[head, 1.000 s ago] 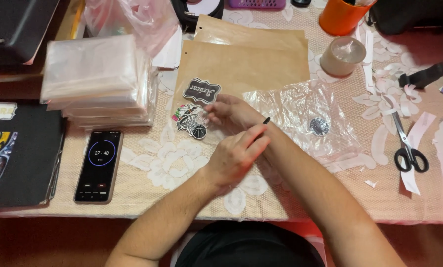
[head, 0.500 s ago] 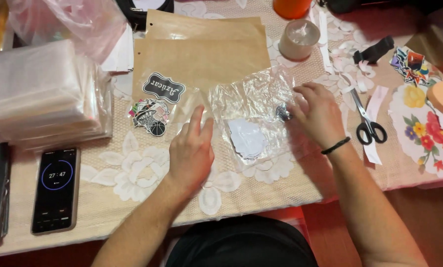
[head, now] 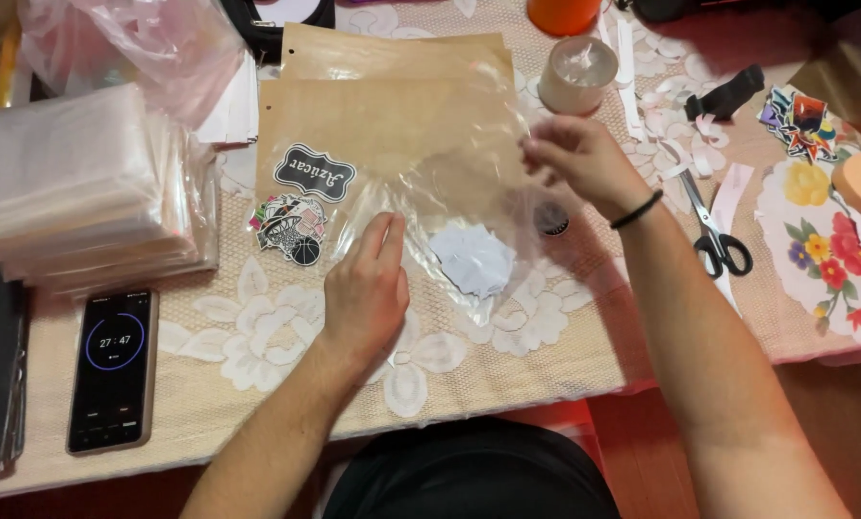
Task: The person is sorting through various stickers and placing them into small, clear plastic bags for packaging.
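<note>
Head camera looks down on a clear plastic bag (head: 449,192) lying on the lace-patterned tablecloth (head: 257,336), spread partly over the lower edge of two brown paper envelopes (head: 392,106). Inside the bag sits a pale, white-backed sticker cutout (head: 473,259), with a small dark round sticker (head: 550,219) just right of it. At the bag's lower left edge the left hand (head: 365,293) lies flat with fingers stretched, pressing the plastic down. At the bag's upper right the right hand (head: 584,159) has fingers pinched together on the plastic, lifting that corner; a black band circles its wrist. Left of the bag lie a black label-shaped sticker (head: 313,173) and a colourful sticker (head: 291,229) beneath it. Farther left of the bag is a stack of clear sleeves (head: 84,202), and below that a phone (head: 113,370) showing a timer. Right of the bag lie scissors (head: 714,231); above its right corner stands a tape roll (head: 576,75).
</note>
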